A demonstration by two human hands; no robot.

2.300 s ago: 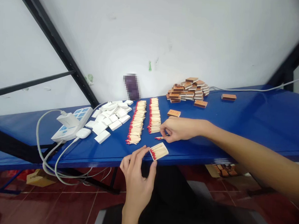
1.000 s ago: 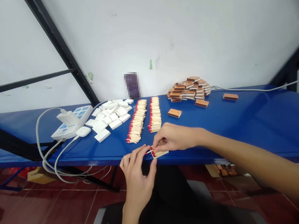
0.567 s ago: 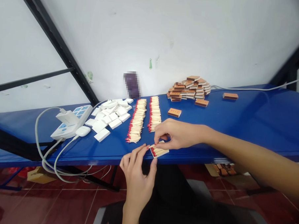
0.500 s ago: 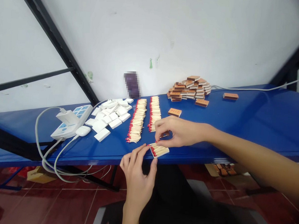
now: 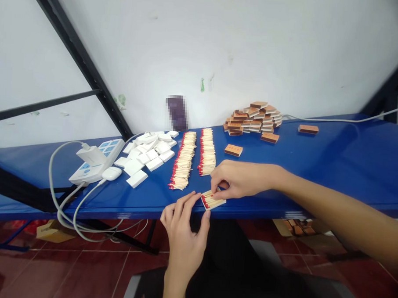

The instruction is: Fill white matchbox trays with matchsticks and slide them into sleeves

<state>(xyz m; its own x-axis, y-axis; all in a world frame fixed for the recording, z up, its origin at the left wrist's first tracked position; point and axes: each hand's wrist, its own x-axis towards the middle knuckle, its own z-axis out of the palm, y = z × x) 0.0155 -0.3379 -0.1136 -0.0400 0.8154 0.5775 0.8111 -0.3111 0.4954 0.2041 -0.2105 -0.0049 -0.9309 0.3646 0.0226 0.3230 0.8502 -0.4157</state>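
Observation:
A white matchbox tray with red-headed matches lying in it rests near the front edge of the blue table. The fingertips and thumb of my left hand grip its left end. Over the tray's far right part, my right hand is closed in a pinch; a red match head shows at its fingertips, the rest of that match being hidden. Behind the tray lie two long rows of matches, a left row and a right row, heads to the left. One closed orange matchbox sits just beyond my right hand.
White trays are heaped at the left, beside a power strip with white cables. A pile of closed matchboxes stands against the wall, with single boxes to its right. A blurred dark object leans on the wall.
My right hand has moved slightly right and lower over the tray, with its fingertips now down among the matches. My left hand stays on the tray.

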